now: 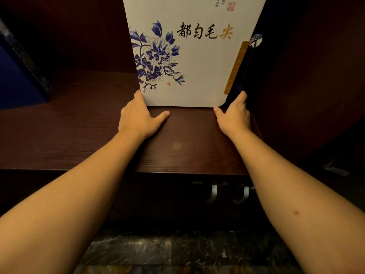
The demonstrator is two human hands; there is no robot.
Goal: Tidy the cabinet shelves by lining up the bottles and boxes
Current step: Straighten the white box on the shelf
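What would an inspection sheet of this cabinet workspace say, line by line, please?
Surface: dark wooden shelf, bare in front of the box.
Job's things: white box with blue flowers stands upright at the shelf's right end; dark blue box at the left edge.
Clutter: nothing seen.
Grippers: left hand against the white box's lower left corner, thumb on the shelf; right hand against its lower right corner; fingertips hidden behind the box.
Cables: nothing clearly seen.
Surroundings: two pale handles below the shelf edge; dark marbled floor; dark cabinet wall on the right.
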